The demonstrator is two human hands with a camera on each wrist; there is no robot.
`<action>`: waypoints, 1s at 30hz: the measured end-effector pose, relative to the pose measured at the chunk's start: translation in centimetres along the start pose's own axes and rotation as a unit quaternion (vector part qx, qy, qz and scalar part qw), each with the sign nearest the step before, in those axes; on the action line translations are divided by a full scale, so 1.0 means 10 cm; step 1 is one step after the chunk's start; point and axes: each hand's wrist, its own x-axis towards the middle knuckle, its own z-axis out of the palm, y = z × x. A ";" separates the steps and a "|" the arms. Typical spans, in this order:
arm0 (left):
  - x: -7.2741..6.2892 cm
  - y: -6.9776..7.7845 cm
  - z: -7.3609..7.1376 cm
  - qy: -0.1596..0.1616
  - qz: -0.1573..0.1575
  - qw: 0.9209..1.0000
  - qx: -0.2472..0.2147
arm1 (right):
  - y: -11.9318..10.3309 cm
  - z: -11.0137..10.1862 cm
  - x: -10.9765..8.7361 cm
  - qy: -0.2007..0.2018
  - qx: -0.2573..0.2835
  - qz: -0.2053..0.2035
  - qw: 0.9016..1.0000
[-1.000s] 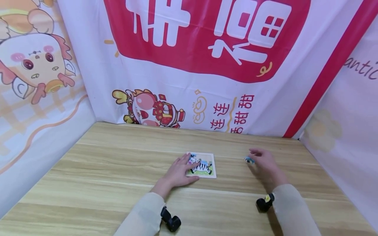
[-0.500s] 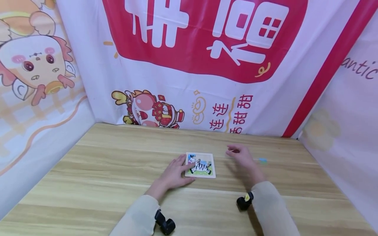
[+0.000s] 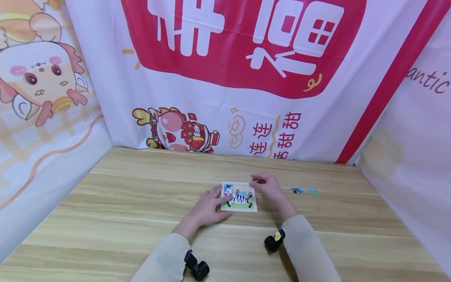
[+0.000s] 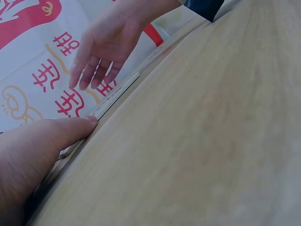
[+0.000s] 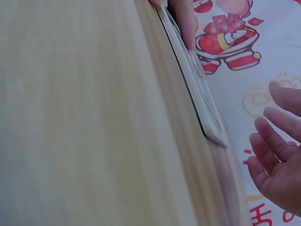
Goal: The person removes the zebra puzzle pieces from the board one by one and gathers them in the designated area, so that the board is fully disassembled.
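A small square zebra puzzle board (image 3: 239, 210) lies flat on the wooden table (image 3: 141, 196). My left hand (image 3: 211, 205) rests with straight fingers on the board's left edge; in the left wrist view its thumb (image 4: 70, 129) touches the board's rim (image 4: 113, 99). My right hand (image 3: 269, 188) hovers at the board's top right corner, fingers loosely stretched and nothing visible in them in the wrist views (image 4: 106, 42) (image 5: 277, 160). Two small loose puzzle pieces, one dark (image 3: 297, 190) and one light blue (image 3: 312, 191), lie on the table to the right of that hand.
Printed red and white banners (image 3: 246, 78) wall the table at the back and on both sides. Black wrist cameras (image 3: 197, 268) (image 3: 273, 241) sit under both sleeves. Bare wood stretches to the left and in front of the board.
My right hand has moved left from the loose pieces to the board's top right corner, leaving both pieces uncovered on the table. The left hand has stayed on the board.
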 end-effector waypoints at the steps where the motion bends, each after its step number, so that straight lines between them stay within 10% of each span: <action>1: 0.00 0.00 0.00 -0.001 0.001 1.000 0.001 | 0.00 0.03 0.01 -0.002 0.002 -0.003 1.000; 30: 0.01 -0.02 0.00 0.000 0.012 1.000 0.014 | 0.04 0.52 0.16 0.007 -0.026 -0.020 0.999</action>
